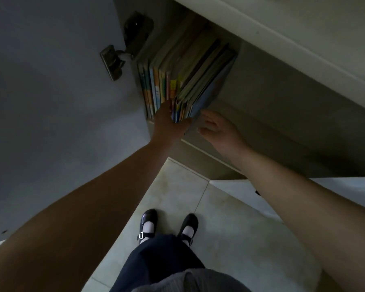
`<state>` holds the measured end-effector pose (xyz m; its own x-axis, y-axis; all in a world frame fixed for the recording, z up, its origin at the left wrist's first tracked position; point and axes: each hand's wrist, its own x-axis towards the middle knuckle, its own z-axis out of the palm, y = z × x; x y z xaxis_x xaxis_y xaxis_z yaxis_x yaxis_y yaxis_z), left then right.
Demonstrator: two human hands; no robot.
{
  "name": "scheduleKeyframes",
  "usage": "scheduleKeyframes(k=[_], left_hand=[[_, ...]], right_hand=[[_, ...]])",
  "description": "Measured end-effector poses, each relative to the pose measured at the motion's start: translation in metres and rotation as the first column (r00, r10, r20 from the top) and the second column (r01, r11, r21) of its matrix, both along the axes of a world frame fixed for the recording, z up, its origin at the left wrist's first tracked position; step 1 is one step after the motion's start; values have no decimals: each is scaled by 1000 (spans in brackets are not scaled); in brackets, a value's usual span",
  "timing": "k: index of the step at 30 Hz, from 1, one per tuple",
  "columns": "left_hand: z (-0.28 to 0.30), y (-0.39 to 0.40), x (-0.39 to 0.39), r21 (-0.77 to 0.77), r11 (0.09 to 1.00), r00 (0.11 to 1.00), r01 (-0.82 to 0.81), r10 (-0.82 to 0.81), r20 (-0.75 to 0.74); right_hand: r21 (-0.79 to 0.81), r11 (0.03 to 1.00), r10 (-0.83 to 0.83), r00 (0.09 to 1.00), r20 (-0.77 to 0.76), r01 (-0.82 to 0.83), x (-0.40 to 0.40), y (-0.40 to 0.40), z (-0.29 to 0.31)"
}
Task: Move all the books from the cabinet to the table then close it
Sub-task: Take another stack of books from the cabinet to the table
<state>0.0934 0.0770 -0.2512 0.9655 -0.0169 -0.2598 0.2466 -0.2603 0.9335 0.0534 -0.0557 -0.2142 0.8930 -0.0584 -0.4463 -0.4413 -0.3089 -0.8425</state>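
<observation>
Left hand [169, 121] fingers among books [185, 81], right hand [217, 131] beside.

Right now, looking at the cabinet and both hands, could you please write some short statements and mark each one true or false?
1. The books stand upright in a row inside the cabinet. True.
2. The cabinet door is closed. False: it is swung open at the left, with its hinge showing.
3. The left hand touches the spines of the books. True.
4. The right hand holds a book clear of the shelf. False: it is open and empty, beside the rightmost book.
5. The books lie on the floor. False: they are on the cabinet shelf, above the floor.
</observation>
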Motion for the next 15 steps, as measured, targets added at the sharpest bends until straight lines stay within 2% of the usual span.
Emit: scheduleKeyframes(k=[3,7,15], left_hand=[[-6,-8,2,-27,999,998,-27,29,58],[-13,-15,4,-37,999,994,-15,19,109],[-30,-38,18,-26,995,993,-101,102,51]], right_hand=[[62,998,-20,1000,-24,22,10,-1,-7],[63,998,29,999,-25,-27,17,0,-10],[60,998,16,1000,-2,-15,17,-11,-19]])
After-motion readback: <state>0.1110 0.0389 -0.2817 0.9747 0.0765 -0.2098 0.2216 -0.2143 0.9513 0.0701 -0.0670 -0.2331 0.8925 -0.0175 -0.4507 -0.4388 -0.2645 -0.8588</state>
